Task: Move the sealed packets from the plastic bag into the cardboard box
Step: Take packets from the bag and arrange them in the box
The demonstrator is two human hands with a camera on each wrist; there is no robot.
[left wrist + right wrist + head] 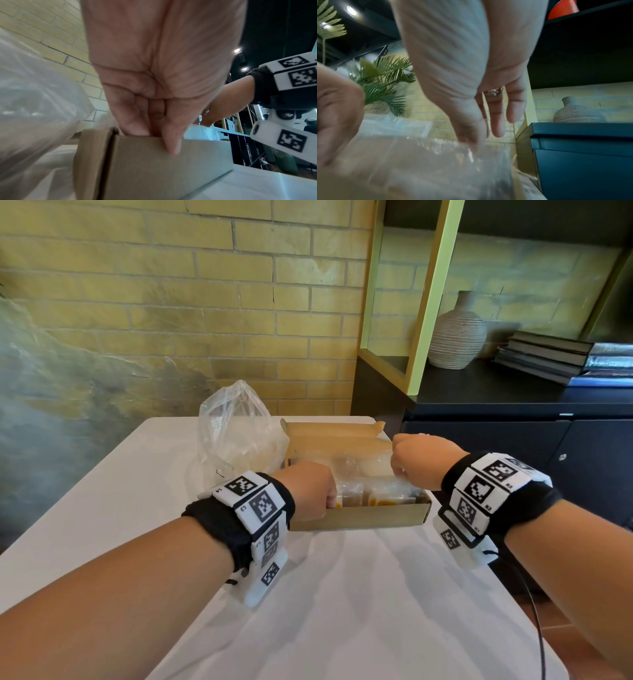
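An open cardboard box (359,517) sits at the far middle of the white table, with several sealed packets (383,494) standing inside. My left hand (318,491) grips the box's near left corner. In the left wrist view its thumb (171,142) lies outside the box wall (163,169) and its fingers hook inside. My right hand (418,460) hangs over the box's right side, fingers pointing down. In the right wrist view the right hand's thumb (467,132) and forefinger pinch the top edge of a clear packet (428,162); the picture is blurred. The crumpled plastic bag (236,433) stands just left of the box.
The white table (342,594) ends close to the box's right side. A dark cabinet (513,392) to the right carries a ribbed vase (457,332) and stacked books (548,354). A brick wall stands behind. A black cable (534,611) hangs from my right wrist.
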